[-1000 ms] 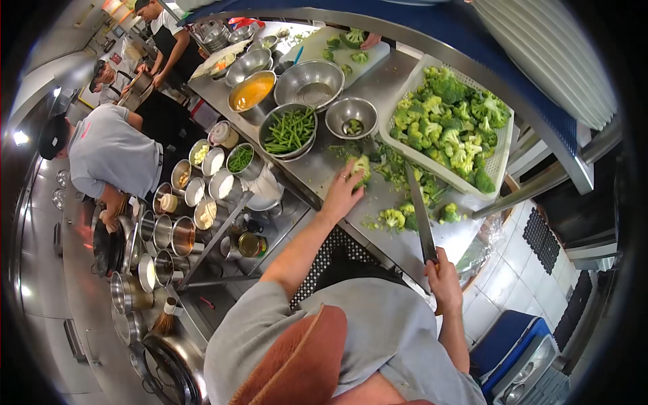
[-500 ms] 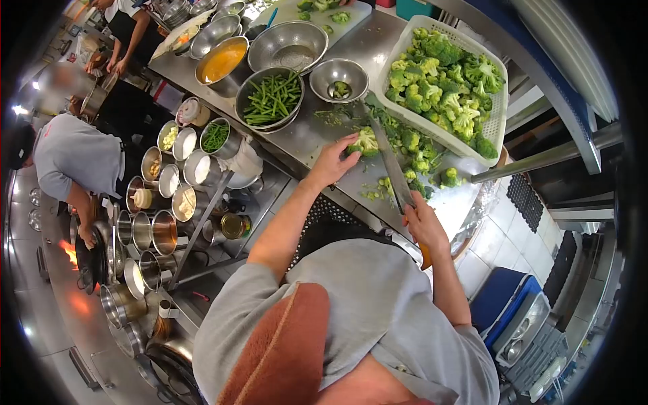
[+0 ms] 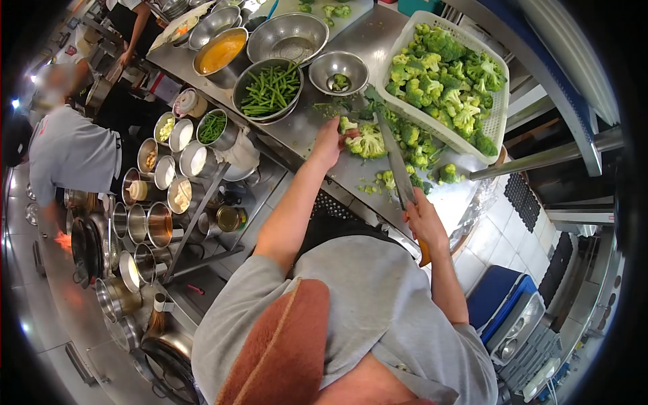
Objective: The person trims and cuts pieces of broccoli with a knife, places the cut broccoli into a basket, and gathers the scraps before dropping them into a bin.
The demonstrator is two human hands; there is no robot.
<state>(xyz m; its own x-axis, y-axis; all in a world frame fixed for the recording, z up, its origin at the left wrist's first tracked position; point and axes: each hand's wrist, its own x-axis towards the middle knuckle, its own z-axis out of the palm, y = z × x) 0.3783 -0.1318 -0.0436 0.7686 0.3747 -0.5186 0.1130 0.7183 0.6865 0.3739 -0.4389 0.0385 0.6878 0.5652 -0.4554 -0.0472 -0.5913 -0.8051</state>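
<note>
In my right hand is the orange handle of a large knife, my fingers wrapped round it. Its long blade points away from me across the steel counter. My left hand is closed on a small broccoli floret just left of the blade. Between that hand and the blade lies a larger piece of broccoli, its pale cut side showing. Loose broccoli pieces and green crumbs lie right of the blade and beneath it.
A white basket of broccoli stands at the right. Beyond my left hand are a small steel bowl with a floret, a bowl of green beans and a pot of orange liquid. At left a co-worker is near flames.
My left hand has drawn back left from the blade and now has a small floret in it. The broccoli piece shows more of its cut face. The knife has barely moved.
</note>
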